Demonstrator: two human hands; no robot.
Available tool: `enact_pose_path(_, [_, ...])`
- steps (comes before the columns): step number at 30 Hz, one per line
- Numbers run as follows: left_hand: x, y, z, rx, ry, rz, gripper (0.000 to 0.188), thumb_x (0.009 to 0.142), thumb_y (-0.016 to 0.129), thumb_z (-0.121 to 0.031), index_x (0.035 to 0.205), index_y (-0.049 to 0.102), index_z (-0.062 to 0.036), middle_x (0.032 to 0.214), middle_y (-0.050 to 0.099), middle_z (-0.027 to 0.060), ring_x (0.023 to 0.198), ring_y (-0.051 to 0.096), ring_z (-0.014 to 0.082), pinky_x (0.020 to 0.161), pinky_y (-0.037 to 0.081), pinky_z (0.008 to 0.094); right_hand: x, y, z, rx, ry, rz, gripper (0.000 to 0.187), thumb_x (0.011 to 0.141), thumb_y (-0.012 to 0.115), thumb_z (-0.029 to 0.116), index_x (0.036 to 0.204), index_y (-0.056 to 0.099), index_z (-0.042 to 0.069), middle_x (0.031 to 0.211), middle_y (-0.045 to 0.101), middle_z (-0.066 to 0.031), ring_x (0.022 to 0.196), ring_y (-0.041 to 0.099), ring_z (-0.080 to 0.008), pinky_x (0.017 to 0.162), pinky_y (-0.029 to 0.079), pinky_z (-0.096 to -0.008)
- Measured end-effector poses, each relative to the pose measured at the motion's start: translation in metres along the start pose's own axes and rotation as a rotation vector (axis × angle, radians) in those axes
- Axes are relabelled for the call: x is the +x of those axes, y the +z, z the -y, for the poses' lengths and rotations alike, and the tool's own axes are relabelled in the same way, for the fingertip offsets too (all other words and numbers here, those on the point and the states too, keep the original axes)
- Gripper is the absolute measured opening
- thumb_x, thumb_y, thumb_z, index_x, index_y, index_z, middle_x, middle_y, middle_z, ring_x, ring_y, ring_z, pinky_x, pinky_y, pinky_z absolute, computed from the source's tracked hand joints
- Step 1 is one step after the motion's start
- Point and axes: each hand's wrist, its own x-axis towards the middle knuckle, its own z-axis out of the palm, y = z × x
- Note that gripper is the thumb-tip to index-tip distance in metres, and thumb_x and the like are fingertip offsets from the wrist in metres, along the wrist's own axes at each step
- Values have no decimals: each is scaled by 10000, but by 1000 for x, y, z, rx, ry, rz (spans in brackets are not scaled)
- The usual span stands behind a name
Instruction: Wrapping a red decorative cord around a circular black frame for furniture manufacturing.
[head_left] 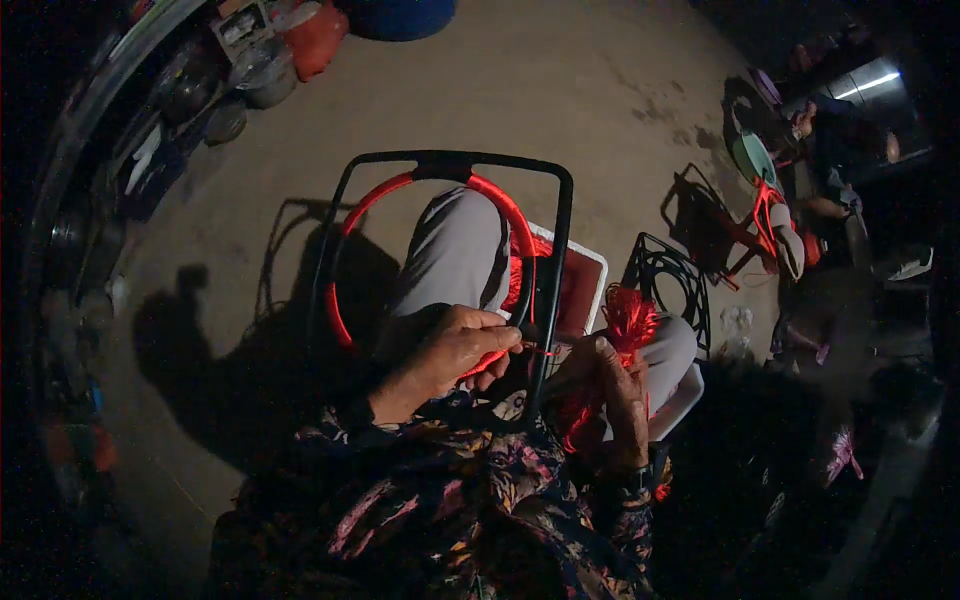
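Note:
A black metal frame (563, 260) with a round ring inside it stands over my left knee. Glossy red cord (505, 203) is wound tightly around much of the ring; black metal shows at its top and right side. My left hand (445, 352) is closed on the ring's lower right part, thumb and fingers pinching it. A bundle of red cord (631, 318) is gripped in my right hand (627, 405), above my right knee. A thin red strand (543, 351) stretches between the two hands, past the frame's right leg. Some of the right fingers are hidden.
A white-rimmed box (598, 285) with red material stands between my knees. More black ring frames (672, 285) lie to the right. Beyond them another person sits with red cord. Bags (265, 70) and an orange-red sack (316, 40) line the far left, beside a blue tub (400, 18).

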Motion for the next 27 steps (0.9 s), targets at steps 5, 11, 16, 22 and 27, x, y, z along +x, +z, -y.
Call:
enact_pose_path(5, [-2,3,-2,199,-1,-46,301,918,533,-264,823,608,11,545,551,46,387,492,102,352,358,237,-9,-9,12,-286,-113,-1,647,822,710,356,1286,442,-5,1110,604,-116,956,586,-205,780,476,-296])
enact_pose_path(11, [8,6,3,311,-64,-83,359,897,556,-356,792,597,-16,524,540,36,392,502,106,336,338,245,-43,-12,66,-310,-296,216,506,820,670,143,1271,477,21,1184,584,-133,1065,551,-229,900,438,-338])
enact_pose_path(16, [34,7,20,469,715,-95,457,838,597,-472,761,616,-21,573,551,36,510,527,120,457,385,252,-79,8,91,-541,-350,527,415,837,622,75,1231,510,4,1089,637,-133,953,609,-214,864,460,-337])
enact_pose_path(22, [53,5,1,352,645,-221,364,824,637,-316,704,569,20,561,434,75,545,436,103,527,357,286,-73,14,69,-587,-387,449,396,816,659,152,1176,538,42,995,656,-167,892,643,-260,780,489,-344])
enact_pose_path(27, [39,33,-31,763,789,-419,268,872,582,-179,698,536,20,589,477,153,548,506,280,530,385,356,-62,17,47,-1080,-617,229,310,799,657,134,1078,553,47,873,661,-183,796,635,-365,663,496,-389])
